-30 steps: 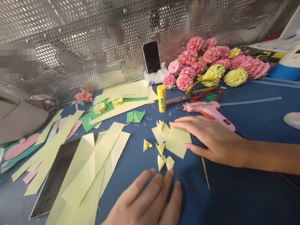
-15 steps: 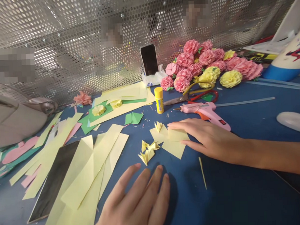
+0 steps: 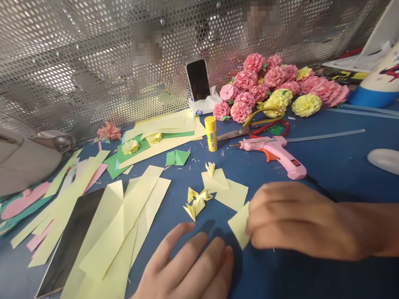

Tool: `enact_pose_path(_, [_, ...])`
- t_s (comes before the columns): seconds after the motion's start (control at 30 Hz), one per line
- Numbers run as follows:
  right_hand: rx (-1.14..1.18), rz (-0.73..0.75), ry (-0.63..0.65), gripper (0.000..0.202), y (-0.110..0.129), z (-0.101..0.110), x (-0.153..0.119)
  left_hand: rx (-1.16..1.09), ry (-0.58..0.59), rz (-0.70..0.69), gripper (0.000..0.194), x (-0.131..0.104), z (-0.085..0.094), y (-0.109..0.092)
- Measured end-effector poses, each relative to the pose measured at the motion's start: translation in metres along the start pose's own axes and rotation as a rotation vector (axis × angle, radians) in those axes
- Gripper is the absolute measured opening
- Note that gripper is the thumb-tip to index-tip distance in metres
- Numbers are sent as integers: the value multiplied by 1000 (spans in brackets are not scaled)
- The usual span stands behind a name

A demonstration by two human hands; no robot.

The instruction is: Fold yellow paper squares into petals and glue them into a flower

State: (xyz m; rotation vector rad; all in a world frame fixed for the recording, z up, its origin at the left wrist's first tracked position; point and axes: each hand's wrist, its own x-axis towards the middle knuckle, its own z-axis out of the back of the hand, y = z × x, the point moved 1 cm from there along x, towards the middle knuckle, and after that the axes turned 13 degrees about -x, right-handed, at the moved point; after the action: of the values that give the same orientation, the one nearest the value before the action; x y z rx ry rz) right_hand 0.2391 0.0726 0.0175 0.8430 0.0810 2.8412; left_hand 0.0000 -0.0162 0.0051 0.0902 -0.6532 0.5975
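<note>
My right hand [image 3: 287,222] pinches a small yellow paper square [image 3: 239,226] by its right side, at the middle of the blue table. At the bottom, my left hand [image 3: 190,269] has its fingers stretched out, slightly bent, with nothing in them. Just beyond its fingertips lie several small folded yellow paper pieces [image 3: 196,206]. Two flat yellow squares [image 3: 232,195] overlap beyond the held one. Another folded piece [image 3: 210,168] rests at the upper edge of these squares.
A glue stick [image 3: 211,134], scissors [image 3: 241,131] and a pink glue gun [image 3: 274,151] lie beyond my hands. Yellow paper strips [image 3: 123,226] cover the left. Paper flowers [image 3: 249,80] are heaped at the back, near a propped phone [image 3: 198,79].
My right hand has picked up a yellow square from the group and drawn it nearer to me. The left hand has shifted slightly right, its fingers a little more bent.
</note>
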Motion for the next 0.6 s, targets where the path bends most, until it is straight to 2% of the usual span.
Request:
enact_pose_path(0.03, [26,54,-18,35,5,2,2,-13,26,12,31,1,1,-1])
enact_pose_path(0.1, [42,160,193,41,13,2,5,-37,60,5,33,1,3,0])
enact_pose_path(0.2, [85,48,297,47,15,-1,4,-56,132,-58,32,0,3,4])
enact_pose_path(0.33, [393,-251,275,11,11,-15,-5,-62,255,-141,31,-3,3,6])
enact_pose_path(0.4, [468,-370,268,13,8,-22,-7,-68,268,-140,30,-5,3,5])
enact_pose_path(0.5, [499,-440,277,13,6,-27,-4,-82,230,-122,30,-6,4,4])
enact_pose_path(0.6, [501,-430,259,7,6,-28,-1,-72,195,-94,31,-3,5,2])
